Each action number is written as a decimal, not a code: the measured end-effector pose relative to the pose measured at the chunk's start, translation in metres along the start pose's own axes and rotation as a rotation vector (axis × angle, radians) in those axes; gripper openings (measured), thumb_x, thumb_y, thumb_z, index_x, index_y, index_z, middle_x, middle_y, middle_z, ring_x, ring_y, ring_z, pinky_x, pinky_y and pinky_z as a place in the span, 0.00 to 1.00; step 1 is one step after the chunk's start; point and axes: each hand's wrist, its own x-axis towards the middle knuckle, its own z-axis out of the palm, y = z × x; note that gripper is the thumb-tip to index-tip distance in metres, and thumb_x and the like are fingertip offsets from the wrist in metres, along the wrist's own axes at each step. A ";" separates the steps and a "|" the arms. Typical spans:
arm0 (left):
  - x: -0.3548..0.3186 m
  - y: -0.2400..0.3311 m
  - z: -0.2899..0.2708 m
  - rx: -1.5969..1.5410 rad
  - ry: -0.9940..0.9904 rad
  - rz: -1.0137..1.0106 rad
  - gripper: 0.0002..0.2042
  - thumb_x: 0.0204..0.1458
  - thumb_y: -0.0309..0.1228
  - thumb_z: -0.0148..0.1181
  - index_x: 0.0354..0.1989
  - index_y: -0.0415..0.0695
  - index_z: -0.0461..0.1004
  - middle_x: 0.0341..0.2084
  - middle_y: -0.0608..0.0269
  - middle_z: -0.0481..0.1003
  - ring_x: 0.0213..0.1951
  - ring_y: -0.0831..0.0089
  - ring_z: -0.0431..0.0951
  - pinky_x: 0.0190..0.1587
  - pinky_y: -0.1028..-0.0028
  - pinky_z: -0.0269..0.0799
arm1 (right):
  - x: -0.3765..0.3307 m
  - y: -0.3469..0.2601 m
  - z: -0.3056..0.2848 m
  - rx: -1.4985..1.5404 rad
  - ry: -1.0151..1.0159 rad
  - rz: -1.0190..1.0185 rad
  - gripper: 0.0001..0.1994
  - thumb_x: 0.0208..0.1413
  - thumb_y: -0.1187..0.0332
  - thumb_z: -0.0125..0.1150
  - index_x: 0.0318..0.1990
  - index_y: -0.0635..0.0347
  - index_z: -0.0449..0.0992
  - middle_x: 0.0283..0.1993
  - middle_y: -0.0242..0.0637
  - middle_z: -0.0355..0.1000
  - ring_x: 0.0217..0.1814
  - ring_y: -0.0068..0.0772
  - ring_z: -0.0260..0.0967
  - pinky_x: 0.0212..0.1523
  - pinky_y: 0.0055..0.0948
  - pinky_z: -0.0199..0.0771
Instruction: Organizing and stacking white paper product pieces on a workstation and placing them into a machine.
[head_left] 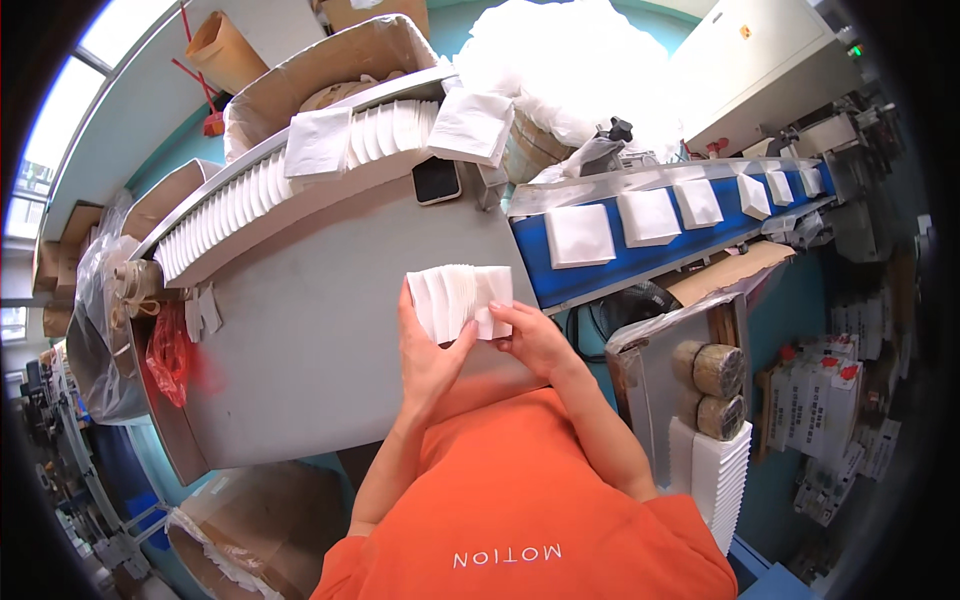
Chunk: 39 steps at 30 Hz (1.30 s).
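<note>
Both of my hands hold a fanned stack of white folded napkins [458, 298] above the grey metal table [310, 330]. My left hand [428, 355] grips the stack's left side from below, thumb up along its edge. On the right end, the fingers of my right hand [530, 335] pinch the napkins. Just beyond the stack, a blue conveyor belt [600, 265] carries separate white napkin squares [580, 235] in a row toward the right.
A long curved row of stacked napkins [240, 200] lies in a tray along the table's far edge, with loose napkins [318, 142] and a dark phone [437, 180] near it. Cardboard boxes [330, 70] stand behind. A white napkin stack [720, 480] and tape rolls [712, 368] sit at my right.
</note>
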 end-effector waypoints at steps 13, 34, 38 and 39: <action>-0.003 0.000 0.019 -0.135 -0.146 0.058 0.42 0.52 0.31 0.65 0.70 0.37 0.44 0.56 0.46 0.69 0.55 0.58 0.73 0.55 0.66 0.70 | -0.003 -0.008 0.021 -0.320 0.156 -0.324 0.22 0.62 0.54 0.60 0.53 0.64 0.70 0.45 0.36 0.73 0.45 0.24 0.70 0.45 0.24 0.70; 0.004 -0.016 0.033 -0.266 -0.280 -0.004 0.36 0.59 0.35 0.58 0.71 0.40 0.45 0.62 0.49 0.62 0.61 0.63 0.66 0.59 0.68 0.66 | -0.005 -0.010 0.018 -0.447 0.198 -0.436 0.22 0.62 0.54 0.59 0.50 0.66 0.71 0.44 0.37 0.73 0.46 0.24 0.69 0.47 0.24 0.70; -0.005 0.005 0.029 -0.290 -0.294 -0.044 0.34 0.60 0.31 0.57 0.70 0.39 0.46 0.59 0.50 0.64 0.60 0.64 0.67 0.58 0.69 0.67 | -0.010 -0.015 0.010 -0.073 0.116 -0.150 0.18 0.61 0.59 0.59 0.52 0.64 0.72 0.44 0.32 0.73 0.43 0.20 0.69 0.44 0.21 0.70; -0.005 0.006 0.028 -0.280 -0.285 -0.062 0.32 0.60 0.29 0.56 0.69 0.38 0.47 0.57 0.51 0.65 0.58 0.64 0.68 0.58 0.69 0.67 | -0.011 -0.014 0.005 -0.007 0.103 -0.061 0.17 0.61 0.62 0.58 0.52 0.62 0.72 0.44 0.32 0.73 0.42 0.19 0.70 0.41 0.21 0.71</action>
